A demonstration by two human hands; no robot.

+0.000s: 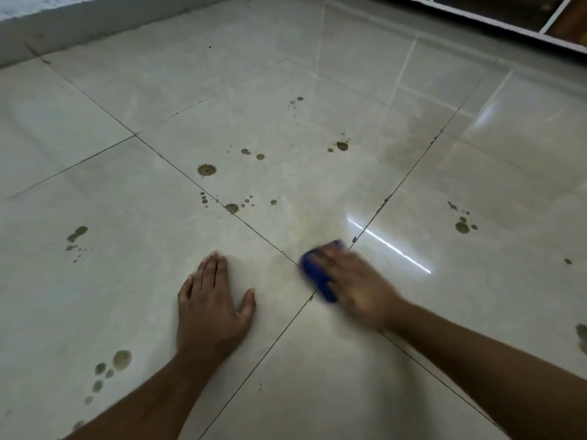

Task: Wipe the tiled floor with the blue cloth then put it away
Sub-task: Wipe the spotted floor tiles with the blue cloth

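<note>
Glossy pale tiled floor (317, 360) crossed by dark grout lines and dotted with brownish stains (207, 169). Left hand (211, 300) pressed flat on a tile, palm down. Right hand (355, 285), motion-blurred, clamped over the blue cloth (319, 274) at a grout crossing.

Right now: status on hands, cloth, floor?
Right hand pressing blue cloth on tiled floor, motion-blurred. Left hand flat on tile, empty. Brown spots ahead unwiped. Nothing in the way.
</note>
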